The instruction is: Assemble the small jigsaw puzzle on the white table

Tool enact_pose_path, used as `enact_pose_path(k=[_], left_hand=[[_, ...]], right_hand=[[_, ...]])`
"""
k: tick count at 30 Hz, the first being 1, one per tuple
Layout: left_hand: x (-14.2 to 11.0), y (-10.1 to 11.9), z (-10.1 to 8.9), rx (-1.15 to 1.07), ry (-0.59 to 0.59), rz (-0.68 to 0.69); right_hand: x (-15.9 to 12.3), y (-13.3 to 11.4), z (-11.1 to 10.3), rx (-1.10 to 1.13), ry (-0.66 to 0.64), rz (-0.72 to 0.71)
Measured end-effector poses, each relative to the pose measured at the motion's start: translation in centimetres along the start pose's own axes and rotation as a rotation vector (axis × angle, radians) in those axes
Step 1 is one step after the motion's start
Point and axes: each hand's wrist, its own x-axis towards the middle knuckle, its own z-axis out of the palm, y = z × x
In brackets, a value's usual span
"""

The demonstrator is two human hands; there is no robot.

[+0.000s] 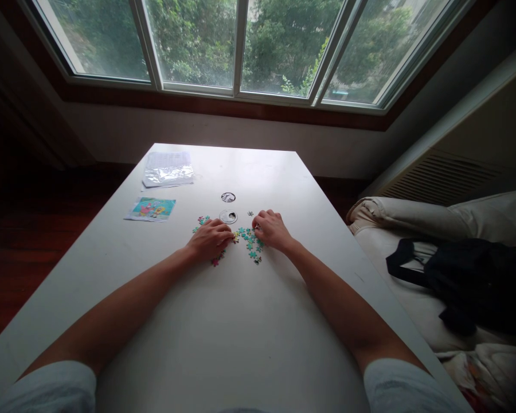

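Small jigsaw puzzle pieces point(251, 242), mostly teal with some yellow and pink, lie loose between my hands on the white table point(223, 321). My left hand point(210, 238) rests over the left part of the pile, its fingers bent together with the tips at a yellowish piece point(235, 236). On the other side, my right hand point(272, 229) has its thumb and fingers pinched at a piece by the pile's upper right edge. The fingers partly hide what they touch. One single piece point(250, 213) lies apart, just beyond my right hand.
Just past the pieces are a round metal tin lid point(228, 216) and another round, shiny tin part point(228, 197). A colourful cartoon picture sheet point(152, 210) and a clear plastic bag with paper point(168, 169) lie at left. A sofa with a dark bag point(477, 281) stands right of the table.
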Motion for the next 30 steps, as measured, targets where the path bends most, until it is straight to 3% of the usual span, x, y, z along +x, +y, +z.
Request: enact_pose_path(k=[12, 18, 25, 30], left_hand=[[-0.1, -0.2, 0.1, 0.003, 0.0, 0.002], [-0.3, -0.4, 0.0, -0.004, 0.006, -0.021], [-0.3, -0.5, 0.2, 0.007, 0.019, -0.032], [-0.3, -0.6, 0.0, 0.019, 0.013, -0.046]], right_hand=[[0.0, -0.2, -0.3, 0.101, 0.029, -0.052], [0.3, -0.2, 0.5, 0.45, 0.128, 0.041], [0.7, -0.2, 1.6, 0.809, 0.112, 0.11], [0.6, -0.5, 1.8, 0.857, 0.091, 0.103]])
